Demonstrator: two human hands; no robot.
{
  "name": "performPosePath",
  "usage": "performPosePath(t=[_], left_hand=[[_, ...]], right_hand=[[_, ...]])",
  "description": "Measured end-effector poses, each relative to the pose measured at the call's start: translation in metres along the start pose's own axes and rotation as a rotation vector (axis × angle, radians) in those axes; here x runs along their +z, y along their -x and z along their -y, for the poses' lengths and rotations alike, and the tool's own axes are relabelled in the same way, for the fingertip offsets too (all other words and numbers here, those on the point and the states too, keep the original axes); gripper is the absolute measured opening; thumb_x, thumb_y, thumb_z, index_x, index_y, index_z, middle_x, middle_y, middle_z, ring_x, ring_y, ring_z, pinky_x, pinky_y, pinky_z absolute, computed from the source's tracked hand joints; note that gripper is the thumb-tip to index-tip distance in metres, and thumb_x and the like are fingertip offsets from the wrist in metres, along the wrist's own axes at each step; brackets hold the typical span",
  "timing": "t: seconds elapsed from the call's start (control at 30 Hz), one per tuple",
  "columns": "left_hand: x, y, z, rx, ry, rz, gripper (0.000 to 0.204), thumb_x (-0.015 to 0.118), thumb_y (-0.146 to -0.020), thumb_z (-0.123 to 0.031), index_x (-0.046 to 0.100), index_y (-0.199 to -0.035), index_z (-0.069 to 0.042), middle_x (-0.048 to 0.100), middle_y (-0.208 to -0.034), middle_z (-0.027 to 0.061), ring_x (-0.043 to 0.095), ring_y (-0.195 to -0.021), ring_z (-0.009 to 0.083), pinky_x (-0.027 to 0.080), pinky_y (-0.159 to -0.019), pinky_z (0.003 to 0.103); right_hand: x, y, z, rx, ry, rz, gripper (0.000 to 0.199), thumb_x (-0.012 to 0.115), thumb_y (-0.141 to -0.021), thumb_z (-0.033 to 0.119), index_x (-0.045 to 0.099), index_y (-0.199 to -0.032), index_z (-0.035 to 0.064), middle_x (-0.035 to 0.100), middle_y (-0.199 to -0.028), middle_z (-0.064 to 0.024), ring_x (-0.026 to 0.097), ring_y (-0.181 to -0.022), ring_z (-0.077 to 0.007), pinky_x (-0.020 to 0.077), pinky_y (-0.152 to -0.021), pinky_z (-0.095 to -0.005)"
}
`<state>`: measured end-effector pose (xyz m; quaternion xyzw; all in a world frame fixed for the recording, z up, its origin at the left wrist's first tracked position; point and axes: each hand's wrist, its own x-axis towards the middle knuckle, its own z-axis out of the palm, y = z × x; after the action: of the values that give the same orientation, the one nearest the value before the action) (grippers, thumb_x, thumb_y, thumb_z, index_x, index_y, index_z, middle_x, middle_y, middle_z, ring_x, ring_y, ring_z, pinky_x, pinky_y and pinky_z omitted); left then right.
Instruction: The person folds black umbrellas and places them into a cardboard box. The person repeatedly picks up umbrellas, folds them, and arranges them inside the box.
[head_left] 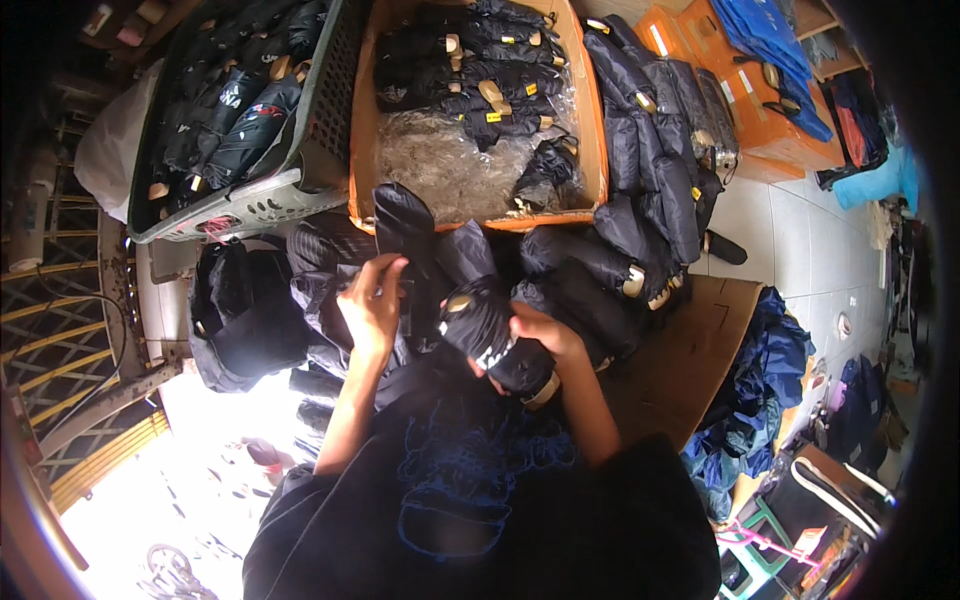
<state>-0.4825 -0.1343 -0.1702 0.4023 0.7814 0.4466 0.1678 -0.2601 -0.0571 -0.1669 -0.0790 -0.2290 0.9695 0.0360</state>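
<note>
A folded black umbrella (482,322) with white print is in my right hand (545,330), held in front of my chest. The thumb presses on its fabric, and the other fingers are mostly hidden behind it. To its left, my left hand (370,310) is raised with fingers bent and their tips close together. Whatever it may pinch is too dark to make out. An empty-looking black fabric sleeve (402,222) stands just beyond the left fingertips. Black sleeved umbrellas (575,262) lie heaped beyond my right hand, some showing pale handle ends.
Ahead stands an open cardboard box (357,150) with rows of black umbrellas and clear plastic. A grey-green crate (318,130) of umbrellas is at its left. A cardboard sheet (690,350) and blue fabric (765,370) lie at right. Orange boxes (780,140) stand far right.
</note>
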Motion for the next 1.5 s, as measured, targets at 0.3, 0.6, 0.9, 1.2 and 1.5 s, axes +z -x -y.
performPosePath(t=[0.3,0.6,0.9,1.2,1.5], left_hand=[[0.017,0.011,-0.007,-0.052,0.243,0.119,0.036,0.066,-0.087,-0.008,0.058,-0.122,-0.006,0.067,-0.065,0.0062,0.059,-0.061,0.0041,0.044,-0.057,0.022],[0.019,0.028,0.004,-0.067,0.067,0.105,0.022,0.069,-0.084,-0.009,0.07,-0.106,-0.006,0.065,-0.074,0.0069,0.061,-0.064,0.0129,0.048,-0.061,0.027],[0.027,0.02,-0.014,0.005,-0.04,-0.097,0.014,0.072,-0.081,-0.01,0.073,-0.094,-0.005,0.062,-0.075,0.0068,0.057,-0.064,0.0154,0.046,-0.062,0.029],[0.029,0.024,-0.027,0.129,0.061,0.102,0.022,0.072,-0.08,-0.005,0.071,-0.102,-0.003,0.068,-0.078,0.0097,0.062,-0.064,0.0124,0.047,-0.06,0.025],[0.034,0.04,-0.012,0.115,-0.028,0.013,0.018,0.073,-0.079,-0.006,0.073,-0.096,-0.004,0.057,-0.076,0.0052,0.052,-0.07,0.012,0.045,-0.07,0.027]], right_hand=[[-0.016,-0.019,-0.015,-0.008,-0.12,-0.236,0.053,0.045,-0.095,0.046,0.05,-0.111,-0.0046,0.064,-0.08,-0.024,0.066,-0.058,-0.0308,0.0565,-0.048,-0.0368],[-0.015,-0.01,-0.019,-0.159,0.011,-0.392,0.041,0.056,-0.092,0.036,0.055,-0.103,-0.0032,0.065,-0.08,-0.0154,0.068,-0.062,-0.0268,0.0575,-0.055,-0.0367],[-0.005,0.007,-0.005,0.003,0.108,-0.138,0.074,0.058,-0.089,0.038,0.027,-0.142,-0.0032,0.062,-0.096,-0.0211,0.068,-0.073,-0.0289,0.0577,-0.053,-0.0332],[-0.024,0.004,-0.021,-0.084,-0.208,-0.115,0.057,0.054,-0.093,0.036,0.029,-0.14,0.0132,0.061,-0.098,-0.0237,0.066,-0.059,-0.0288,0.0574,-0.049,-0.0366],[-0.017,0.003,-0.02,-0.205,0.086,-0.455,0.034,0.061,-0.091,0.022,0.054,-0.114,-0.0023,0.066,-0.089,-0.0118,0.067,-0.071,-0.02,0.055,-0.066,-0.0316]])
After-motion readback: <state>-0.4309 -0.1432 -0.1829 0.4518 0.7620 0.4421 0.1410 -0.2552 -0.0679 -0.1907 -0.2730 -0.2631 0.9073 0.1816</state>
